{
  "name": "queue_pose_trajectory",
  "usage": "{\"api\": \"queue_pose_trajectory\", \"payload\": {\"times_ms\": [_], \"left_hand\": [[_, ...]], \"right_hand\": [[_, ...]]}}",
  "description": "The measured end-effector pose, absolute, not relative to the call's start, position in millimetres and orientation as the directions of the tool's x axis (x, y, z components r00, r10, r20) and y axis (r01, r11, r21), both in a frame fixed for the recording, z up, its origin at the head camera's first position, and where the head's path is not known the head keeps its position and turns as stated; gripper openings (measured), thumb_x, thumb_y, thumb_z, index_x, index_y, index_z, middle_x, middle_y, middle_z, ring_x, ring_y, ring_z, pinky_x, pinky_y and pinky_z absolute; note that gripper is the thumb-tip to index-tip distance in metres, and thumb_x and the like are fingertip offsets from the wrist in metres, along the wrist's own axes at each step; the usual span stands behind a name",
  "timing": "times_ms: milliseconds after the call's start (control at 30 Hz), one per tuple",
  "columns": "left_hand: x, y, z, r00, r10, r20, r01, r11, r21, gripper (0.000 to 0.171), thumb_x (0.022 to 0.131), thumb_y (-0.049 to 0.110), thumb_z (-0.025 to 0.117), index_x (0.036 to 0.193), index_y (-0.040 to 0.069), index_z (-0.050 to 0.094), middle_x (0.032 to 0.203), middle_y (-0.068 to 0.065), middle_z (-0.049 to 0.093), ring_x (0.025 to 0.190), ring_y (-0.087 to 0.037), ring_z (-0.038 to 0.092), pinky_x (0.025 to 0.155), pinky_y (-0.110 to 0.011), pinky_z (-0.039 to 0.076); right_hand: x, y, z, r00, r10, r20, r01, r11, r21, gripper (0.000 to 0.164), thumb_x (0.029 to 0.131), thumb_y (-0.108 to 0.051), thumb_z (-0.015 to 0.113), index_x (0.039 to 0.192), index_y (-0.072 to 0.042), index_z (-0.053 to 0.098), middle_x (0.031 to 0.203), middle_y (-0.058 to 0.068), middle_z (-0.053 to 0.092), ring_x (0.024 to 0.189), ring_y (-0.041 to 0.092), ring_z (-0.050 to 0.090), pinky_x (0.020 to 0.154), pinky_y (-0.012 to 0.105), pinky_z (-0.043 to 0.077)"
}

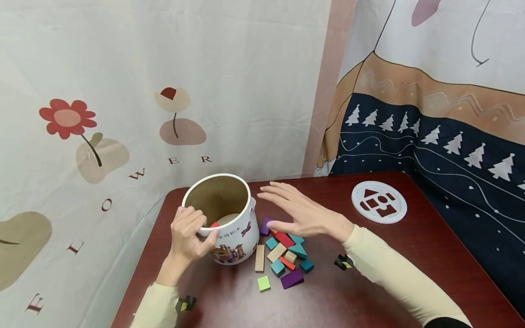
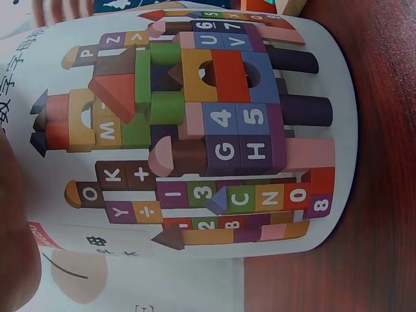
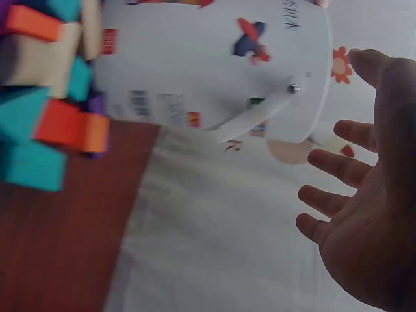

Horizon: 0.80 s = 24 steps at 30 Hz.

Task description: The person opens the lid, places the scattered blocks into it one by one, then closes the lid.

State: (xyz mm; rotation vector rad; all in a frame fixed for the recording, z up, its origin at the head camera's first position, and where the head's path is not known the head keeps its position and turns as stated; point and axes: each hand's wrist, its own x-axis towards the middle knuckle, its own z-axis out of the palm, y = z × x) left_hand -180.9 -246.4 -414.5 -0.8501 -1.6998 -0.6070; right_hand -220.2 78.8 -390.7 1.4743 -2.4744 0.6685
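Observation:
A white bucket (image 1: pixel 242 243) printed with toy-block pictures stands at the left of the table, its open mouth facing up and toward me. My left hand (image 1: pixel 187 234) grips its near rim, thumb outside; in the left wrist view the printed bucket wall (image 2: pixel 175 130) fills most of the picture. Part of a red block (image 1: pixel 215 224) shows inside. To the right of the bucket, my right hand (image 1: pixel 301 210) hovers over a pile of wooden blocks (image 1: pixel 283 238), fingers stretched toward the bucket and holding nothing. The right wrist view shows its spread fingers (image 3: pixel 344 168) beside the bucket's white handle (image 3: pixel 257 117).
A white round lid (image 1: pixel 399 212) with shape cutouts lies at the table's far right. Apart from the pile's middle sit a lime green block (image 1: pixel 264 284), a purple block (image 1: pixel 292 278) and a beige plank (image 1: pixel 259 258). Printed curtains (image 1: pixel 262 91) hang behind the dark red table (image 1: pixel 348 291).

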Motion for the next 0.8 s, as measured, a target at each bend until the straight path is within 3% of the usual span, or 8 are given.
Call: {"api": "queue_pose_trajectory", "payload": {"times_ms": [233,467,800], "left_hand": [[-181,-246,-415,-0.158,0.233,0.960,0.788,0.615,-0.020,0.037,0.071,0.030,0.059,0.053,0.012,0.032,0.053,0.003,0.022,0.051,-0.017,0.020,0.055,-0.039,0.022],[-182,-246,-416,-0.163,0.230,0.959,0.787,0.616,-0.015,0.035,0.068,0.029,0.060,0.053,0.012,0.032,0.053,0.004,0.022,0.051,-0.017,0.020,0.055,-0.039,0.022],[-182,-247,-416,-0.169,0.227,0.959,0.781,0.625,-0.011,0.037,0.071,0.031,0.058,0.053,0.012,0.032,0.054,0.004,0.022,0.051,-0.017,0.021,0.055,-0.039,0.022]], "right_hand": [[-206,108,-429,-0.553,-0.770,0.319,-0.826,0.457,-0.329,0.076,0.092,-0.053,0.066,0.157,-0.020,0.044,0.160,0.004,0.039,0.149,0.029,0.024,0.115,0.059,0.028],[-195,124,-465,-0.577,-0.775,0.257,-0.807,0.494,-0.323,0.073,0.094,-0.054,0.064,0.153,-0.014,0.049,0.157,0.007,0.044,0.145,0.033,0.031,0.113,0.059,0.032],[-184,130,-498,-0.600,-0.781,0.174,-0.789,0.541,-0.292,0.067,0.094,-0.049,0.066,0.147,-0.008,0.057,0.148,0.008,0.053,0.136,0.023,0.041,0.112,0.050,0.037]]}}
